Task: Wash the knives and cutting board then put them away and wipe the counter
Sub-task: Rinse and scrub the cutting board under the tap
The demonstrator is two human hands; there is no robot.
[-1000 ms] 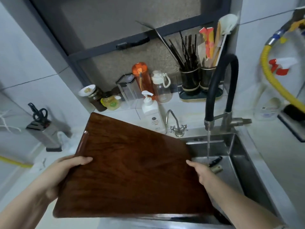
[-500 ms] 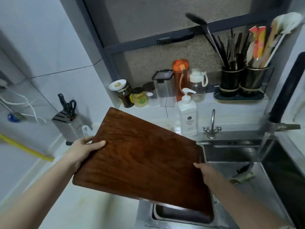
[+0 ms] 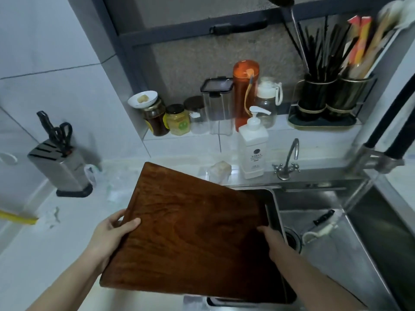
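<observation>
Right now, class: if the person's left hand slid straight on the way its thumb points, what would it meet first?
The left hand grips the dark brown wooden cutting board, thumb pointing right across its top. It would meet only bare board, then probably the right hand at the far edge.

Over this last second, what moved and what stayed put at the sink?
The cutting board swung left, away from the running tap and partly over the counter. Both grips stayed: left hand on its left edge, right hand on its right edge. The knife still lies in the sink, and water keeps running.
</observation>
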